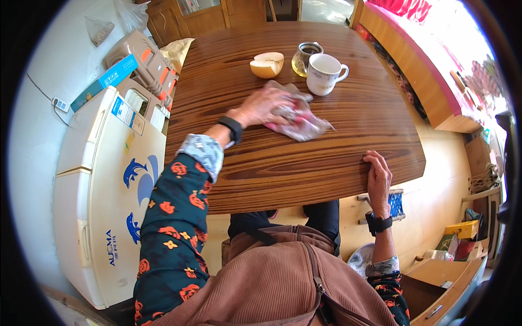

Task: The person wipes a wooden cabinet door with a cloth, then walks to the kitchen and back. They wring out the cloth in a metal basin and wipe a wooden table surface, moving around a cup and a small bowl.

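Observation:
My left hand is pressed on a crumpled pink and white cloth that lies on the wood-grain table. The hand is slightly blurred, its fingers bent over the cloth. My right hand rests its fingertips at the table's near right edge and holds nothing. Beyond the cloth sit a cut yellow-skinned fruit, its pale flesh showing, and a glass jar with dark contents at its mouth. A white mug stands upright just right of the jar, its handle to the right.
A white refrigerator with dolphin pictures stands close on the left, with a blue box on top. Beige plastic stools or crates are stacked behind it. A long wooden cabinet runs along the right. A small folding stool is on the floor.

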